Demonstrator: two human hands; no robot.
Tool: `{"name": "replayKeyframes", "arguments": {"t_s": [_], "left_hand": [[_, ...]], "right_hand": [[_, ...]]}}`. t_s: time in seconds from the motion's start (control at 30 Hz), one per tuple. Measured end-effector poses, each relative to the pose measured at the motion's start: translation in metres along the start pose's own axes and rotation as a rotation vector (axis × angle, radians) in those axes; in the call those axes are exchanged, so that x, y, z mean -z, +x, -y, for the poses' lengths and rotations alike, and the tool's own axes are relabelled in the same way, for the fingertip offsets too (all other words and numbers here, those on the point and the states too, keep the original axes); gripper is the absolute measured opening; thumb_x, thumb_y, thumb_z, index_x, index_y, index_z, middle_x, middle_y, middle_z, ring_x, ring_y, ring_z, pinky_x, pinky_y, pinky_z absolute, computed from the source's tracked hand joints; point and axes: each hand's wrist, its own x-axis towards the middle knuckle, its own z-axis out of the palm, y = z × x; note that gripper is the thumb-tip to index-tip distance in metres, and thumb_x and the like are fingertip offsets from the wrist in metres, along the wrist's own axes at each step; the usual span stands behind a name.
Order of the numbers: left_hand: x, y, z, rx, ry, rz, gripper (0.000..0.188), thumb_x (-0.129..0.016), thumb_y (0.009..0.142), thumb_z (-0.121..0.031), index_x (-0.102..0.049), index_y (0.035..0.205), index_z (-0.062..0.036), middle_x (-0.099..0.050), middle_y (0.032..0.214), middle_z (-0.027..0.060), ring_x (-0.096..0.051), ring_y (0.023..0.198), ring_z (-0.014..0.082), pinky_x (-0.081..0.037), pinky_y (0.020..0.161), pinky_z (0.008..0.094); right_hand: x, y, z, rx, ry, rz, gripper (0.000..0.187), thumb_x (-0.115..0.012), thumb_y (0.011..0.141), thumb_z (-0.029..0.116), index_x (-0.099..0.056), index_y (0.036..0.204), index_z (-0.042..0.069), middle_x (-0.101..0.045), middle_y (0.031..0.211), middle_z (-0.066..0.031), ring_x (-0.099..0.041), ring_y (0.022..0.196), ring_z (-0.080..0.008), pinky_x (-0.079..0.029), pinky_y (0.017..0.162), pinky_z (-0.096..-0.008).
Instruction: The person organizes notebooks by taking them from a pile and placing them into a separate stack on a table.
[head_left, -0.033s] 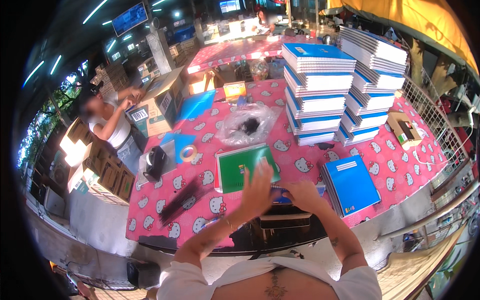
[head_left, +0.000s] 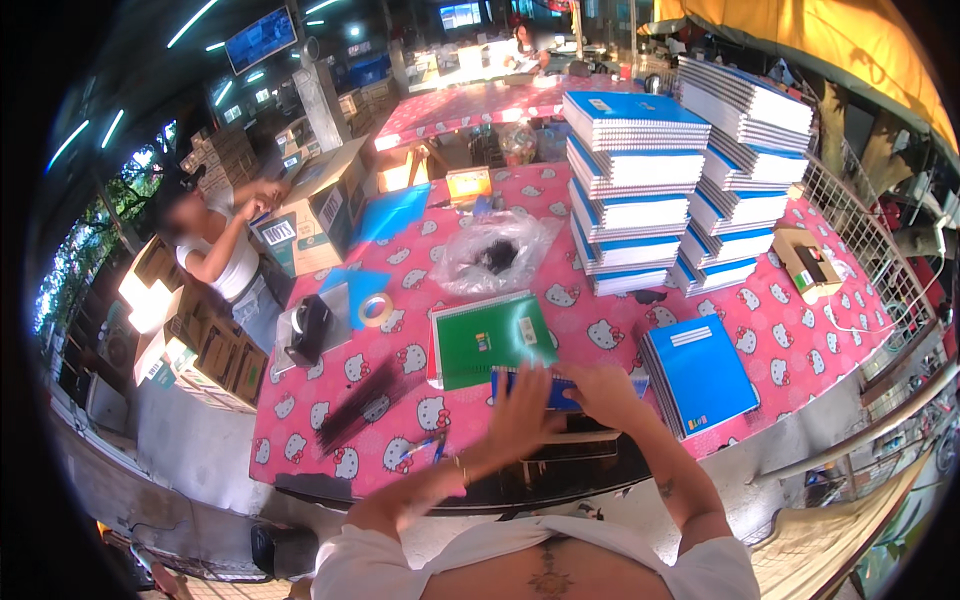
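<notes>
At the near edge of the table, a blue spiral notebook (head_left: 505, 380) lies under my hands, mostly hidden by them. My left hand (head_left: 520, 412) is flat over its left part, fingers stretched and slightly blurred. My right hand (head_left: 608, 396) bends its fingers over the notebook's far edge and seems to grip it; the fingertips are partly hidden. Just beyond lies a green spiral notebook (head_left: 490, 338), on top of something with a red edge. To the right, blue notebooks (head_left: 703, 372) lie in a low pile. Below my hands is a dark wooden block or jig (head_left: 570, 445).
Tall stacks of blue-covered notebooks (head_left: 640, 165) stand at the back right. A clear plastic bag (head_left: 495, 255) holds black pieces. Thin black strands (head_left: 365, 405), a tape roll (head_left: 376, 310) and a black tape dispenser (head_left: 308, 330) lie left. A co-worker (head_left: 225, 245) stands by cardboard boxes (head_left: 325, 215).
My left hand has come down and nearer, from over the green notebook onto the blue one. My right hand has barely moved.
</notes>
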Motion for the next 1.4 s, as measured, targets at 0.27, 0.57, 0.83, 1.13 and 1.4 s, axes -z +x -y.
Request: {"name": "replayKeyframes", "arguments": {"t_s": [0.27, 0.57, 0.83, 1.13, 1.4], "left_hand": [[0.031, 0.03, 0.027, -0.112, -0.246, 0.007, 0.038, -0.061, 0.094, -0.038, -0.062, 0.119, -0.0086, -0.067, 0.11, 0.0047, -0.061, 0.109, 0.023, -0.023, 0.113, 0.0625], [0.045, 0.048, 0.009, -0.027, 0.012, -0.102, 0.058, -0.066, 0.087, -0.049, -0.059, 0.123, -0.0043, -0.057, 0.131, 0.0161, -0.048, 0.13, 0.0313, -0.026, 0.113, 0.0591], [0.02, 0.036, -0.024, 0.235, 0.126, -0.175, 0.082, -0.061, 0.089, -0.052, -0.04, 0.143, 0.0059, -0.036, 0.151, 0.0285, -0.031, 0.143, 0.0433, -0.022, 0.111, 0.0651], [0.011, 0.074, -0.025, 0.132, 0.189, -0.016, 0.097, -0.07, 0.076, -0.06, -0.041, 0.143, 0.0051, -0.036, 0.152, 0.0262, -0.03, 0.144, 0.0413, -0.019, 0.113, 0.0655], [0.012, 0.09, -0.029, 0.184, 0.154, -0.23, 0.084, -0.06, 0.086, -0.058, -0.045, 0.143, 0.0016, -0.037, 0.154, 0.0209, -0.031, 0.145, 0.0382, -0.019, 0.115, 0.0598]], "right_hand": [[0.018, -0.059, -0.065, -0.102, 1.026, -0.31, 0.086, -0.082, 0.077, 0.014, -0.037, 0.151, 0.009, -0.066, 0.113, -0.0068, -0.059, 0.11, -0.0192, -0.05, 0.092, -0.0339], [-0.016, -0.053, -0.076, -0.323, 1.169, 0.011, 0.035, -0.073, 0.089, 0.008, -0.067, 0.123, 0.0, -0.07, 0.108, -0.0037, -0.061, 0.099, -0.0098, -0.05, 0.09, -0.0258], [-0.011, -0.049, -0.075, -0.283, 1.061, -0.036, 0.03, -0.075, 0.089, 0.017, -0.071, 0.115, 0.002, -0.069, 0.09, 0.0001, -0.06, 0.078, -0.0061, -0.05, 0.066, -0.0227], [-0.023, -0.051, -0.085, -0.23, 1.02, -0.045, 0.027, -0.072, 0.09, 0.013, -0.07, 0.115, 0.003, -0.062, 0.077, 0.0061, -0.05, 0.068, -0.0032, -0.043, 0.059, -0.0235], [-0.004, -0.051, -0.06, -0.427, 1.092, 0.011, 0.026, -0.072, 0.09, 0.009, -0.069, 0.114, -0.001, -0.067, 0.089, 0.0023, -0.056, 0.079, -0.0054, -0.05, 0.07, -0.0247]]}}
